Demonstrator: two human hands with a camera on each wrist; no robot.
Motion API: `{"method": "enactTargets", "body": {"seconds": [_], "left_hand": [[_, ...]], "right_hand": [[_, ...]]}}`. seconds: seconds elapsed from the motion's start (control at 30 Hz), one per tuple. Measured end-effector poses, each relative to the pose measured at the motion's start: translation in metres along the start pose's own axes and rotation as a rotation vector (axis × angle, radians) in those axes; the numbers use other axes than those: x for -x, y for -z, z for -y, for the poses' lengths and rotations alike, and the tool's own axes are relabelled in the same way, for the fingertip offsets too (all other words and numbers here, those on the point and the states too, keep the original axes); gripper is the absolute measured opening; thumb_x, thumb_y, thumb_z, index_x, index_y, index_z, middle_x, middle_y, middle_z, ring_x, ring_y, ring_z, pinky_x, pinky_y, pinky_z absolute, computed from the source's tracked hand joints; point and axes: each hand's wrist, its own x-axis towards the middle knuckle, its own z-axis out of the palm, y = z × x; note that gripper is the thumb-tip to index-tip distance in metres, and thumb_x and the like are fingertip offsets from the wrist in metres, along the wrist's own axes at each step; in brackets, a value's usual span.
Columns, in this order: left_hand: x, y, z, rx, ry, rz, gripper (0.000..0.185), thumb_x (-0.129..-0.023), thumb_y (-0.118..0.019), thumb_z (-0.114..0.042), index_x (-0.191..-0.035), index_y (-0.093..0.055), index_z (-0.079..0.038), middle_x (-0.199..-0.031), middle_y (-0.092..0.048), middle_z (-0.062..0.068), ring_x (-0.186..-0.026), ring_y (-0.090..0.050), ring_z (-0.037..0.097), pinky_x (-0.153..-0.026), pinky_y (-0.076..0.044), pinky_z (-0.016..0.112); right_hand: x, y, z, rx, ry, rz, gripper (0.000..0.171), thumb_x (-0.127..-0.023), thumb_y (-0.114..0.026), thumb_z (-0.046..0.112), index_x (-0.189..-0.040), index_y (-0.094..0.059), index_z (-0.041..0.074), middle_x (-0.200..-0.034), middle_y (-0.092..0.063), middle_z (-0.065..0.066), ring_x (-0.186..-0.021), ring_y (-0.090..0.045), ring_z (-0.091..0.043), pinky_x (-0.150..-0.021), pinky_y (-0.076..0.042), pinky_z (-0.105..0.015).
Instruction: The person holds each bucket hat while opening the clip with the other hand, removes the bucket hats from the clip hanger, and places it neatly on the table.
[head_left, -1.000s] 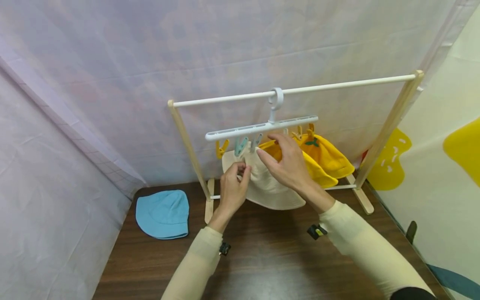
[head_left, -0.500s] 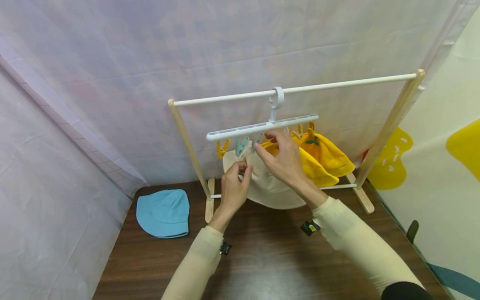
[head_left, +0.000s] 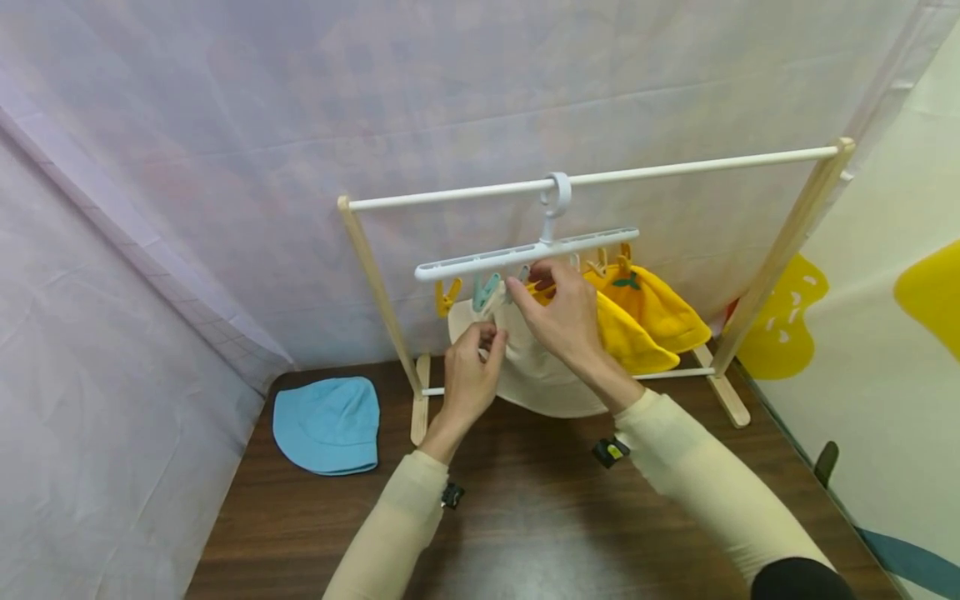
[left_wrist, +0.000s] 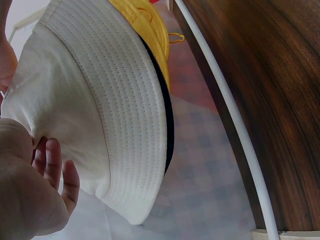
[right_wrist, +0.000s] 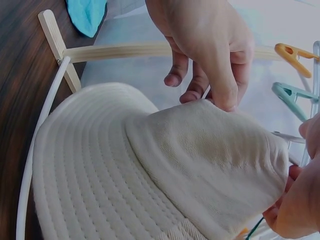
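A cream bucket hat point(head_left: 543, 379) hangs tilted below the white clip hanger point(head_left: 480, 262), its stitched brim facing down. My left hand point(head_left: 472, 375) pinches the cloth of the crown between thumb and fingers, as the right wrist view shows too. My right hand point(head_left: 567, 321) has thumb and index finger around a grey clothespin point(head_left: 523, 273) at the top of the crown. The pin's jaws are partly hidden, so whether they bite the cloth cannot be told. A mint clothespin point(head_left: 486, 292) hangs just left of it, and a yellow clothespin point(head_left: 448, 297) farther left.
Yellow hats point(head_left: 660, 321) hang from pins on the hanger's right side. The hanger hooks over a white rail point(head_left: 690, 169) on a wooden stand point(head_left: 378, 292). A blue bucket hat point(head_left: 326, 427) lies on the dark wooden table point(head_left: 540, 517), left of the stand.
My right hand and forearm have shifted slightly left, the thumb and index finger drawing in around the grey clothespin. My left hand keeps its pinch on the hat, almost unmoved.
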Motion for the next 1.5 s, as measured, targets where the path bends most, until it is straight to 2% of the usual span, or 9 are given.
{"method": "enactTargets", "body": {"seconds": [0.17, 0.27, 0.5, 0.6, 1.07, 1.5], "left_hand": [[0.0005, -0.0008, -0.0003, 0.003, -0.017, -0.008, 0.015, -0.109, -0.073, -0.013, -0.111, -0.076, 0.001, -0.097, -0.083, 0.015, -0.085, -0.081, 0.029, -0.068, -0.064, 0.031], [0.0009, -0.0007, -0.0007, 0.004, -0.007, -0.007, 0.015, -0.109, -0.073, -0.014, -0.111, -0.076, 0.001, -0.098, -0.084, 0.015, -0.085, -0.081, 0.029, -0.069, -0.063, 0.029], [0.0023, 0.0004, -0.002, 0.008, 0.009, -0.005, 0.016, -0.109, -0.074, -0.014, -0.111, -0.077, 0.001, -0.099, -0.084, 0.015, -0.086, -0.081, 0.029, -0.07, -0.064, 0.031], [0.0028, 0.0003, -0.0015, 0.008, 0.011, -0.005, 0.016, -0.109, -0.075, -0.014, -0.112, -0.076, 0.001, -0.098, -0.084, 0.016, -0.086, -0.081, 0.029, -0.07, -0.064, 0.031], [0.0029, -0.0003, 0.001, 0.009, 0.01, -0.008, 0.016, -0.11, -0.073, -0.015, -0.111, -0.076, 0.001, -0.099, -0.083, 0.016, -0.088, -0.082, 0.03, -0.071, -0.066, 0.036], [0.0039, -0.0003, 0.0034, 0.004, 0.009, -0.014, 0.015, -0.109, -0.074, -0.014, -0.111, -0.076, 0.001, -0.098, -0.083, 0.015, -0.087, -0.082, 0.029, -0.07, -0.066, 0.038]], "right_hand": [[-0.0009, -0.0028, 0.0, 0.003, -0.023, -0.024, 0.036, -0.099, -0.087, 0.028, -0.111, -0.077, -0.004, -0.102, -0.082, -0.023, -0.089, -0.079, -0.039, -0.081, -0.067, -0.051], [-0.0015, -0.0047, 0.0002, 0.003, -0.034, -0.035, 0.036, -0.099, -0.088, 0.03, -0.109, -0.077, -0.003, -0.1, -0.083, -0.021, -0.086, -0.08, -0.037, -0.079, -0.066, -0.046], [-0.0015, -0.0058, 0.0009, -0.017, -0.055, -0.041, 0.035, -0.099, -0.088, 0.03, -0.106, -0.077, -0.002, -0.095, -0.084, -0.018, -0.081, -0.08, -0.032, -0.071, -0.054, -0.015], [-0.0014, -0.0061, 0.0008, -0.025, -0.057, -0.043, 0.034, -0.1, -0.087, 0.031, -0.104, -0.077, -0.001, -0.094, -0.084, -0.018, -0.079, -0.079, -0.032, -0.068, -0.049, -0.008], [-0.0007, -0.0091, -0.0005, -0.025, -0.037, -0.079, 0.033, -0.098, -0.087, 0.031, -0.098, -0.077, 0.0, -0.089, -0.083, -0.017, -0.074, -0.077, -0.031, -0.067, -0.046, -0.008], [-0.0003, -0.0089, -0.0017, -0.045, -0.049, -0.072, 0.031, -0.097, -0.088, 0.03, -0.098, -0.076, 0.001, -0.089, -0.081, -0.017, -0.075, -0.075, -0.03, -0.066, -0.046, -0.009]]}}
